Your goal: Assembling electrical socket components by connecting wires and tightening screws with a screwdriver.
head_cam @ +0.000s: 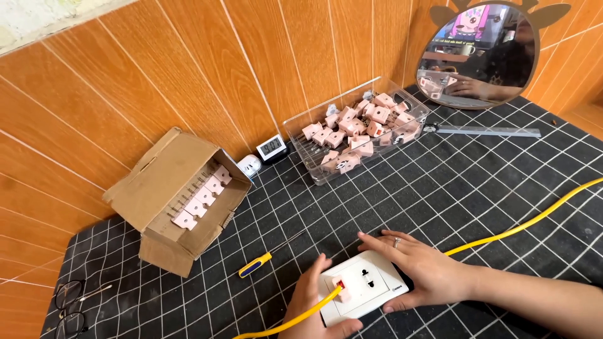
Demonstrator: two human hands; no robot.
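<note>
Black matting ruled with a white grid covers the table, and orange tiled wall rises behind it. Nearest the camera, a white wall socket plate lies flat on the mat between the two hands. The left hand comes up from the lower edge, its fingers curled about the plate's near left corner, the thumb tip resting along the bottom edge; this seems to keep the plate from sliding. The right hand lies on the plate's far right side, fingers together and stretched flat, pressing it down; a ring shows on one finger. A small pink plug piece sits in the plate's left part, just by the left fingers. A yellow cable runs from the right edge of the table under the right hand and comes out again at the bottom below the left hand.

Just beyond lies a screwdriver with a yellow and blue handle, within easy reach. Spectacles rest at the left corner. Farther back, a cardboard box tipped on its side shows a row of pink plugs. A small clock stands against the wall, then a clear tub heaped with more pink plugs, a metal ruler and a round mirror.
</note>
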